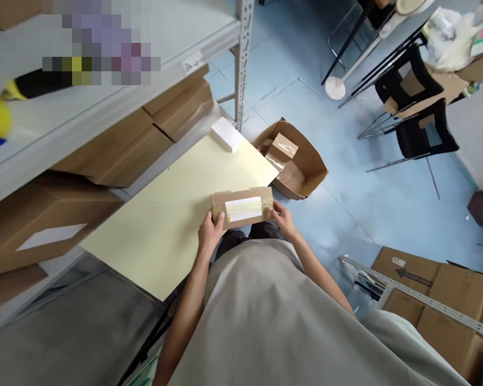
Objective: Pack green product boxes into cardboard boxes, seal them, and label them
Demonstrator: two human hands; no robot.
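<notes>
Parcel: at the table's near edge, long axis spanning hand to hand
Left hand: clamped on its left end
Right hand: clamped on its right

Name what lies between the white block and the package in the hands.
In the head view, only pale yellow tabletop shows between the white block and the package.

Long, narrow brown cardboard box, looks closed, gripped at ends between left fingers and right fingers; white label faces up between thumbs; shiny tape beside right thumb.
</notes>
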